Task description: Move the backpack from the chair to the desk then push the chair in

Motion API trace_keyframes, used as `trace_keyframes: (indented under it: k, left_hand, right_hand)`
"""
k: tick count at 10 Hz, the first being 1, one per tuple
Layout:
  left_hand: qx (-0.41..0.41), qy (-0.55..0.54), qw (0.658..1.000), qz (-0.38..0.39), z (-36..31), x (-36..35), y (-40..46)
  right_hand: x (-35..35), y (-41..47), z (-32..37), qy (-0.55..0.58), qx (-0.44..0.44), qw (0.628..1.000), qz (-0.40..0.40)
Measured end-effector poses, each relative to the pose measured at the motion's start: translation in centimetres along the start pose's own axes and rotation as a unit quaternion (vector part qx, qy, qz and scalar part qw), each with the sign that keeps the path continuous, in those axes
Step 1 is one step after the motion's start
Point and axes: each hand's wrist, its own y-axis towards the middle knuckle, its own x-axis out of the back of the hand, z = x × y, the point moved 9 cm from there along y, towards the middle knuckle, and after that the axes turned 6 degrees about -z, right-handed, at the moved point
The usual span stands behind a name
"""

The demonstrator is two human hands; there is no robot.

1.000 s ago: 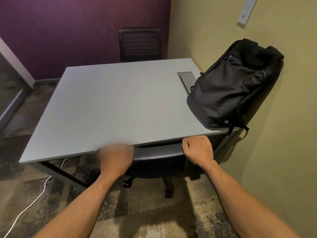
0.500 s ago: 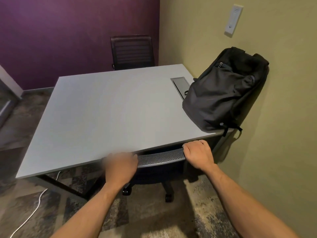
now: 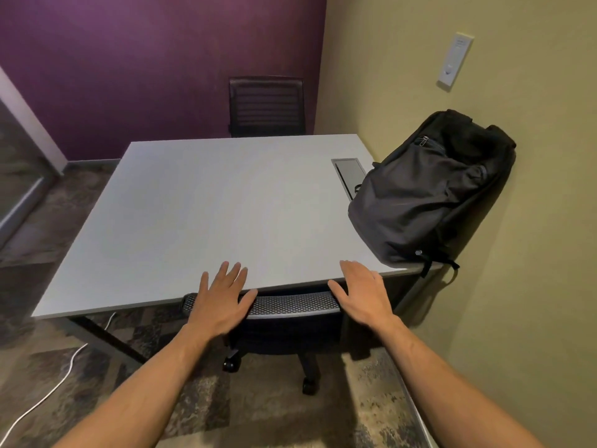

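A black backpack (image 3: 423, 195) stands upright on the grey desk (image 3: 206, 215) at its near right corner, leaning against the yellow wall. A black mesh-backed chair (image 3: 290, 305) sits tucked under the desk's front edge, only its top rail, part of its back and its wheeled base showing. My left hand (image 3: 223, 299) hovers over the left end of the chair's top rail with fingers spread. My right hand (image 3: 361, 292) is at the right end of the rail, fingers apart, holding nothing.
A second black chair (image 3: 266, 106) stands at the desk's far side against the purple wall. A metal cable hatch (image 3: 349, 171) is set into the desk by the backpack. A white cable (image 3: 48, 389) runs over the carpet at left. The yellow wall is close on the right.
Both hands have let go of the chair's top rail and opened, lifting slightly. The view has tilted downward; chair and backpack stay put.
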Motion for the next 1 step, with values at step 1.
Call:
trace_keyframes:
  k: [1]
  left_hand:
    - [0.011, -0.03, 0.997, -0.063, -0.59, 1.84, 0.29]
  right_hand:
    - [0.33, 0.88, 0.98, -0.003, 0.013, 1.0, -0.019]
